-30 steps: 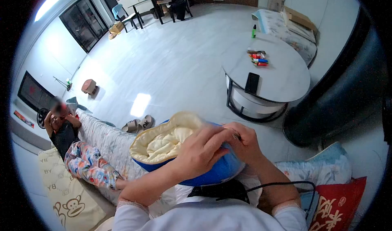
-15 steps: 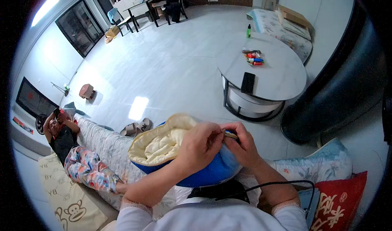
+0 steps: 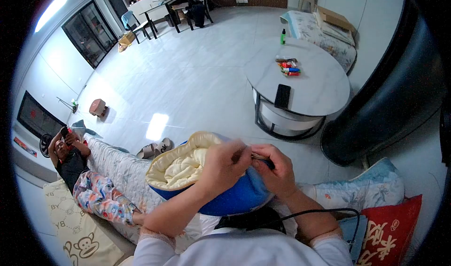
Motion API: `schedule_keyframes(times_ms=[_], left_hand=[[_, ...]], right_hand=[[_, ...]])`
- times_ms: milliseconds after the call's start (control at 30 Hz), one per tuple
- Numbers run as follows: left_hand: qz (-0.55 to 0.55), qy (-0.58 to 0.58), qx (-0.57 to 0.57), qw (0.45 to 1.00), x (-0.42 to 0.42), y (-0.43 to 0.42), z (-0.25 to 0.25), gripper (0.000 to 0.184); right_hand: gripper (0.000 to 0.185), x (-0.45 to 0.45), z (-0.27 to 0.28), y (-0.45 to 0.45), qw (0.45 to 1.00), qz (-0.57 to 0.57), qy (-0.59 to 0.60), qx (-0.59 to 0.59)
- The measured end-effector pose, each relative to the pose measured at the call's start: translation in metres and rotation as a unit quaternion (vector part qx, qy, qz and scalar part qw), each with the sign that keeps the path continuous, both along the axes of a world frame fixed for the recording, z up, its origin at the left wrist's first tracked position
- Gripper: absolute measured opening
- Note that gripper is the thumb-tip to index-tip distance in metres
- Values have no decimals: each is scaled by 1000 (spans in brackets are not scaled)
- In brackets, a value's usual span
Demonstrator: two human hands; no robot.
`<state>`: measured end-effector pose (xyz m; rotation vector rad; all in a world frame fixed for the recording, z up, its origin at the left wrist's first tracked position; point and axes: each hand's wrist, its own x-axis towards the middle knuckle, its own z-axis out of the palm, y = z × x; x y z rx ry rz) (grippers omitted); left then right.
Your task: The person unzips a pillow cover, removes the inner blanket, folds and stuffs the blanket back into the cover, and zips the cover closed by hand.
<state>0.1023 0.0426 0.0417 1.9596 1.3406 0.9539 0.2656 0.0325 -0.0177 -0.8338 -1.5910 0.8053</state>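
Blue padded article [image 3: 237, 196], cream-lined: one, in front of the wearer's torso [image 3: 225, 249]. Right hand [image 3: 276, 168]: grip clamped on a small dark piece [image 3: 264, 160]. Left hand [image 3: 227, 166]: close alongside. Handling: best served by a steady right pinch and short, even left-side movements. Reservations: left grip motion-blurred, together or apart cannot tell; piece largely finger-covered, identity uncertain; article's underside hidden.

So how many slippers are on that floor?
2: one slipper on the left, the other slipper beside it, nearer the blue padded item. More may be hidden.
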Motion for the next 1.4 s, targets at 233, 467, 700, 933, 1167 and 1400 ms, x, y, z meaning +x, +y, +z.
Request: schedule_keyframes(times_ms=[233, 467, 700, 933, 1167, 1400], left_hand=[[39, 27, 193, 980, -1, -7, -7, 8], [31, -93, 5, 995, 0, -19, 7, 10], [-18, -104, -41, 994, 3, -15, 3, 14], [-21, -128, -114, 985, 11, -17, 16, 12], [-20, -49, -47, 998, 14, -17, 15, 12], [-62, -38, -105, 992, 7, -17, 32, 16]], right_hand=[[25, 2, 4, 6, 998, 6, -43, 38], [26, 17, 41, 6, 983, 50, -165, 69], [25, 29, 63, -3, 931, 15, -344, 123], [29, 33, 68, 4, 907, -30, -375, 190], [27, 45, 63, 6, 928, -27, -336, 160], [25, 59, 72, -5, 941, -16, -305, 149]])
